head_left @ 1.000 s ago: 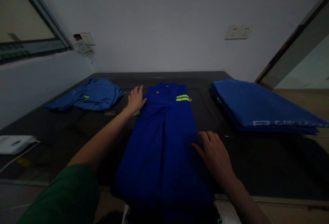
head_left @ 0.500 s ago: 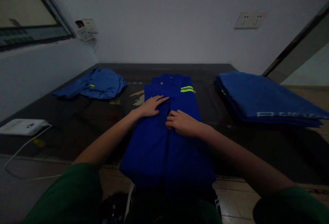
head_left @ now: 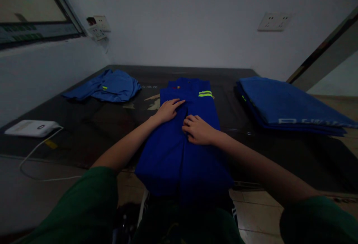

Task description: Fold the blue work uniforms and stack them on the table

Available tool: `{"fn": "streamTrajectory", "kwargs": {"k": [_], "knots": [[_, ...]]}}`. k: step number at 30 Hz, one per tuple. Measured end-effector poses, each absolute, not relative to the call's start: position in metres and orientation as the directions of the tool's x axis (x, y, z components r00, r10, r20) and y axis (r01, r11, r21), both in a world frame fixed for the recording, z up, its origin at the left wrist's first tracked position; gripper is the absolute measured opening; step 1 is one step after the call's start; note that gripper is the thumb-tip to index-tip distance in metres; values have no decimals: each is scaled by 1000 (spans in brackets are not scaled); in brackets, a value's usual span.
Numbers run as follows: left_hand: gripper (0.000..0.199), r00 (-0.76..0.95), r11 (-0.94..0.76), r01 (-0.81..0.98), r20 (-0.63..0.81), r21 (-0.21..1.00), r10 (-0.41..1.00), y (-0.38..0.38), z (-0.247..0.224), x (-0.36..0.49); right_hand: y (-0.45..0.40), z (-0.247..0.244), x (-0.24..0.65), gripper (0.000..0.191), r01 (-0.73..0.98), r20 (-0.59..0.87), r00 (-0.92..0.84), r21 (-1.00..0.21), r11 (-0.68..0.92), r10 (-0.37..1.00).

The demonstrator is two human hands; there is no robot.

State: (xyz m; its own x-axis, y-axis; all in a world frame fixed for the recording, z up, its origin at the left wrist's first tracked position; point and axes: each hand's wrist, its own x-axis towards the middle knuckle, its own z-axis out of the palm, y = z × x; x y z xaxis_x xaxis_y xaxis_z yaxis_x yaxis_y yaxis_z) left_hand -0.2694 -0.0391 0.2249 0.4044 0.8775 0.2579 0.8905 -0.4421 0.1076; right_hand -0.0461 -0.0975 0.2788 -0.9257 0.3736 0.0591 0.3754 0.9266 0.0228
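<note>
A dark blue work jacket [head_left: 162, 154] lies folded lengthwise in front of me, its collar toward the wall and its near end hanging over the table's front edge. Yellow-green reflective stripes show at its upper right, and a small emblem sits near the collar. My left hand [head_left: 167, 110] rests flat on the left half of the cloth, fingers stretched out, index pointing to the middle slit. Just right of that slit, my right hand [head_left: 198, 129], with a ring on one finger, is curled closed on the jacket's edge. Its fingertips are partly hidden.
On the dark table [head_left: 235, 106], a crumpled lighter blue garment [head_left: 114, 87] lies at the left. A stack of folded blue garments [head_left: 288, 102] stands at the right. A white device [head_left: 32, 128] with a cable sits at the left edge. Wall sockets [head_left: 274, 21] are behind.
The view has shifted slightly, so the table's things appear a little higher and to the right. Both hands stay at nearly the same places on the jacket.
</note>
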Motion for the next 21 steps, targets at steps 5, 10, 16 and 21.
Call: {"fn": "streamTrajectory", "kwargs": {"k": [5,10,16,21], "knots": [[68,407,-447,887,262,116,875,-39,221,-269,-126,277,-47,26,148,-6,-989,87,985,149],[65,396,-437,891,261,121,880,-41,221,-268,-144,281,-48,22,-3,-29,-1000,50,999,-2],[68,399,-445,885,274,134,875,-42,221,-267,-143,278,-53,16,168,84,-982,-15,986,169],[67,397,-444,885,270,141,877,-41,219,-269,-133,278,-50,19,105,26,-994,-154,982,110]]}}
